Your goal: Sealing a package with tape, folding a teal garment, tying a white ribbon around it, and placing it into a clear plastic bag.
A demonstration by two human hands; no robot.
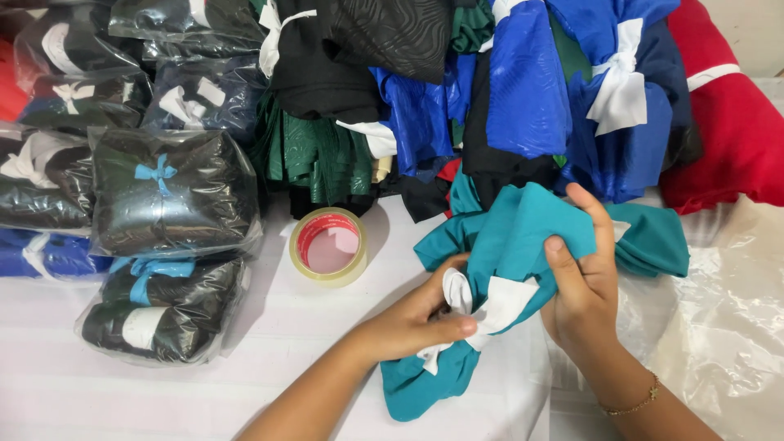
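While gripping teal cloth (523,237), right hand (584,286) upright, left hand (416,318) pinching white strip (490,306)

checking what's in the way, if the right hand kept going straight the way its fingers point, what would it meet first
The right hand points up and away, so beyond the teal cloth it grips, it would likely meet the blue folded cloth bundle first; depth is unclear.

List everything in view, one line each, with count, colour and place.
teal garment: one, teal with a white tie strip, centre, held in both hands
tape roll: one, clear with a red core, lying flat left of centre
bagged garments: several, mostly dark, in clear bags, stacked at left
loose folded garments: many, blue, black, green, red, piled along the top
clear plastic sheet: one, at right
white table: one, underneath
left hand: pinching the white strip
right hand: gripping teal cloth, gold bracelet at the wrist
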